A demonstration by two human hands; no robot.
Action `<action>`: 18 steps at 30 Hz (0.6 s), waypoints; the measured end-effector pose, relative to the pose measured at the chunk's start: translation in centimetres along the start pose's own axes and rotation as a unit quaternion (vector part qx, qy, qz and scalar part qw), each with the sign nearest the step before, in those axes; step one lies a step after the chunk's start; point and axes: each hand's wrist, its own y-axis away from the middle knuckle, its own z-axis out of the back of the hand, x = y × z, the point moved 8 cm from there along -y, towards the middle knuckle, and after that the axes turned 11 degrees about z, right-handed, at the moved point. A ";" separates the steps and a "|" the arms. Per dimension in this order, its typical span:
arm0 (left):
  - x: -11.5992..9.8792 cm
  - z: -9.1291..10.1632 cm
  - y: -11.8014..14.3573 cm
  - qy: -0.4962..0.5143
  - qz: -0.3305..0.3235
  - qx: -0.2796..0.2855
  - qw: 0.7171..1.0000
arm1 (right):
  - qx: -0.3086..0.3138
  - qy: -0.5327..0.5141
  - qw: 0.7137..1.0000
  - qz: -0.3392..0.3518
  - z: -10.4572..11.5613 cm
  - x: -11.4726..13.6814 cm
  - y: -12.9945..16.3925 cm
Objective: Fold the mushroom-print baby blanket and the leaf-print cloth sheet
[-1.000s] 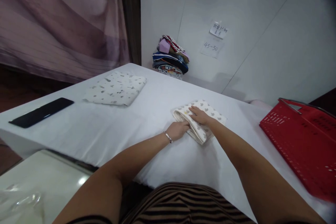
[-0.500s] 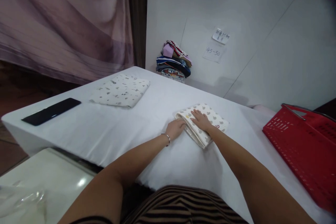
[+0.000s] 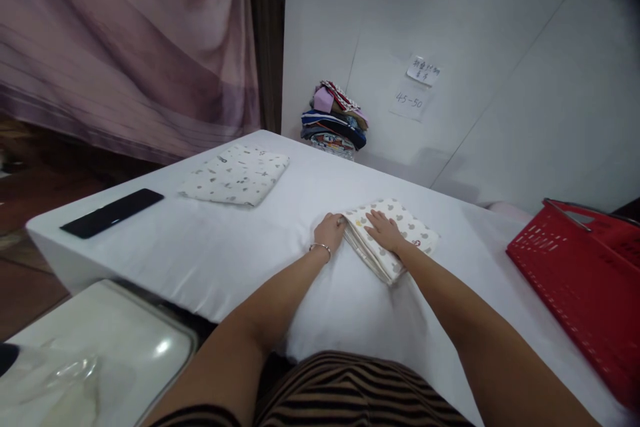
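Note:
A folded cream cloth with grey prints lies in layers on the white-covered table. My right hand rests flat on its top, fingers spread. At the cloth's left corner, my left hand, with a bracelet at the wrist, pinches the edge between thumb and fingers. Farther back on the left lies another folded white cloth with small grey prints, apart from both hands.
A black flat phone-like slab lies near the table's left edge. At the right stands a red plastic basket. Stacked folded fabrics rise behind the table by the wall. A glossy white surface with clear plastic sits lower left.
My left hand has shifted slightly up and to the left at the cloth's corner, its fingers now pinching the edge. My right hand stays flat on top. The view has shifted slightly.

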 end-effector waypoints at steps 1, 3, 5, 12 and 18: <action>-0.1 -0.1 0.0 0.002 -0.001 0.000 1.000 | -0.002 0.002 1.000 0.001 0.0 0.0 0.0; -0.2 -0.2 -0.1 0.000 0.000 0.000 1.000 | -0.005 0.007 1.000 0.002 -0.1 0.0 0.0; -0.2 -0.3 -0.3 -0.006 0.016 -0.001 1.000 | -0.007 0.013 1.000 0.001 -0.1 0.0 -0.1; 0.1 -1.1 -0.9 -0.017 0.090 -0.002 0.996 | -0.014 0.016 1.000 -0.001 -0.1 0.1 -0.1; -0.3 -1.7 -1.2 -0.019 0.092 -0.011 0.995 | -0.013 0.036 0.999 -0.003 0.0 0.3 0.0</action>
